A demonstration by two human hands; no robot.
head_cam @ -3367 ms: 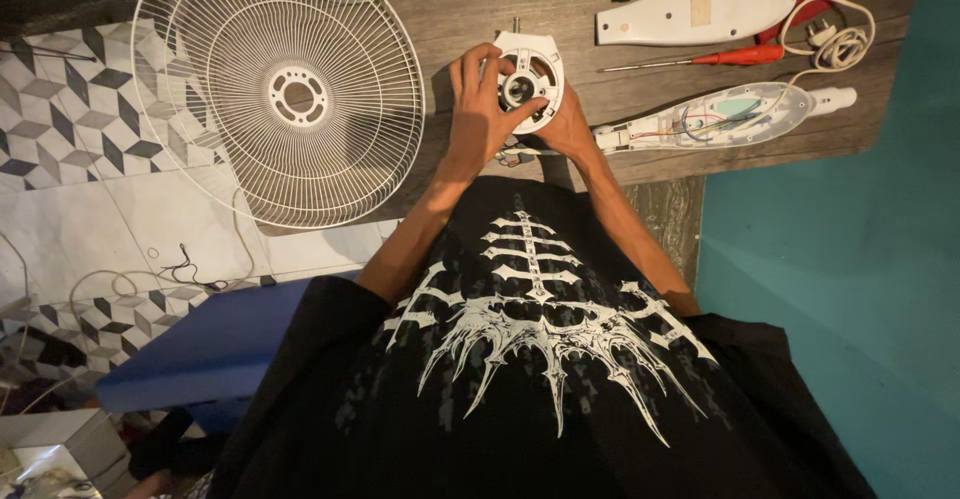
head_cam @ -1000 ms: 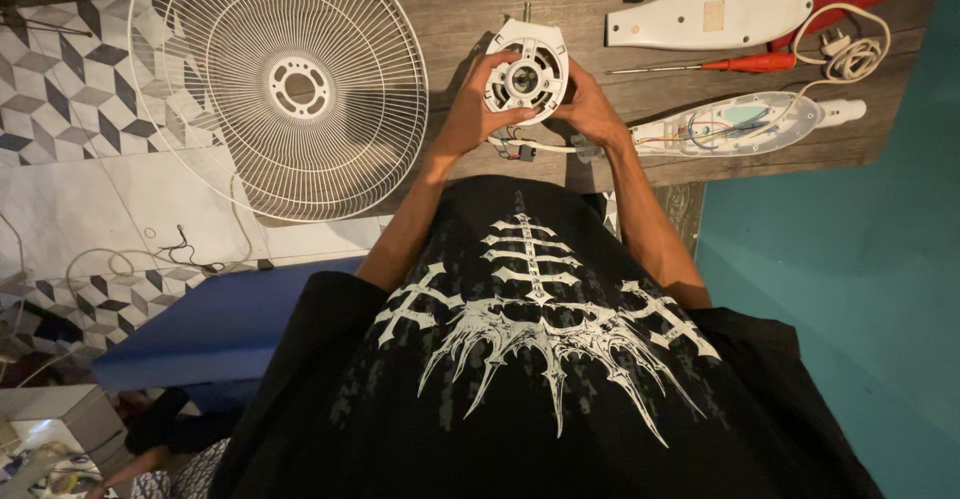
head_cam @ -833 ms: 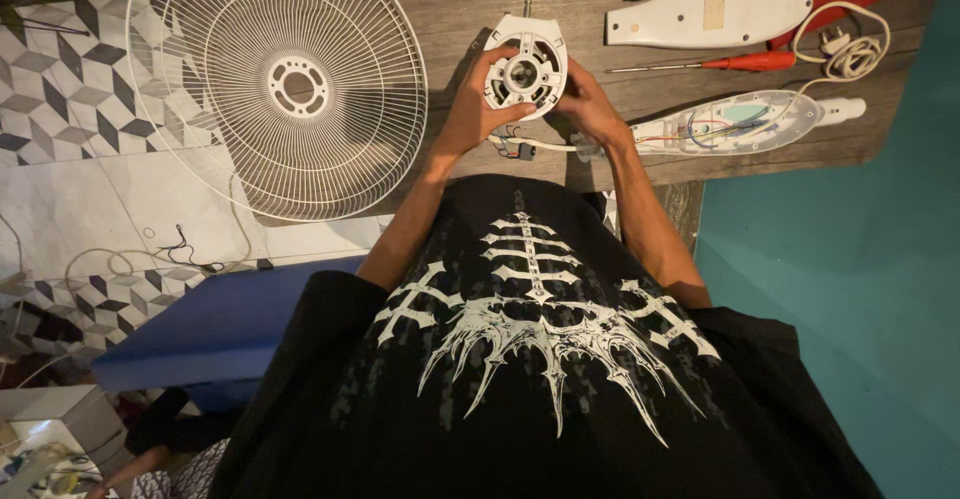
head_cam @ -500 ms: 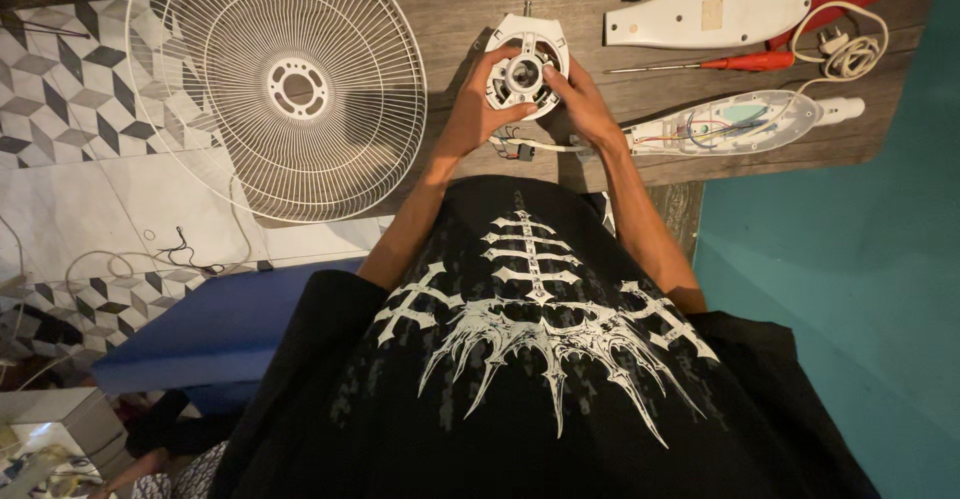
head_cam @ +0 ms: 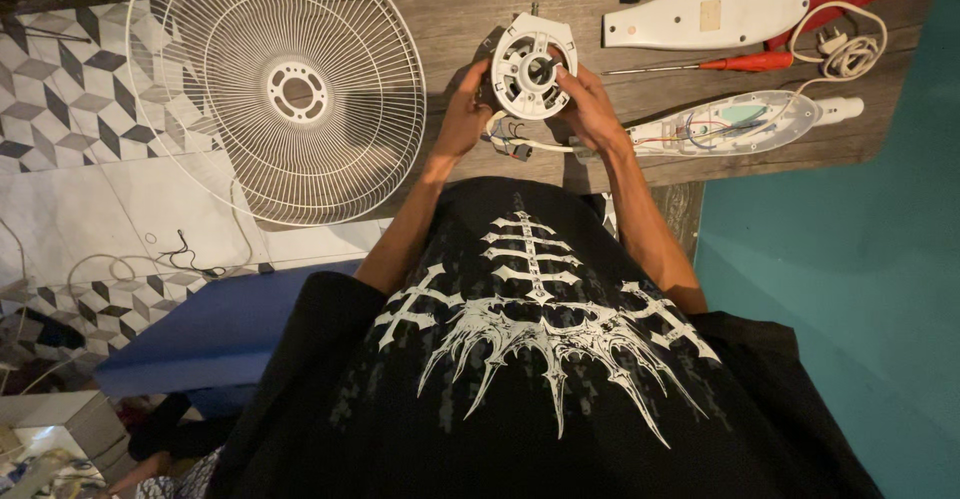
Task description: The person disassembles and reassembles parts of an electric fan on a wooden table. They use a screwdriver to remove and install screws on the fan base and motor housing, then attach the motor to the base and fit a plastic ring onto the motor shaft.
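Motor housing (head_cam: 530, 67) held between left hand (head_cam: 465, 114) and right hand (head_cam: 590, 109).

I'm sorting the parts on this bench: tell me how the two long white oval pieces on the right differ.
The closed white cover lies with its smooth outer face up, showing only small marks; the open white base lies with its hollow side up, exposing coloured wires and a board. The cover lies farther from the person, beyond the red screwdriver; the base lies nearer, beside the right hand. A white cord runs from the base's end; none shows on the cover. Both are long, white, oval and flat on the wooden table.
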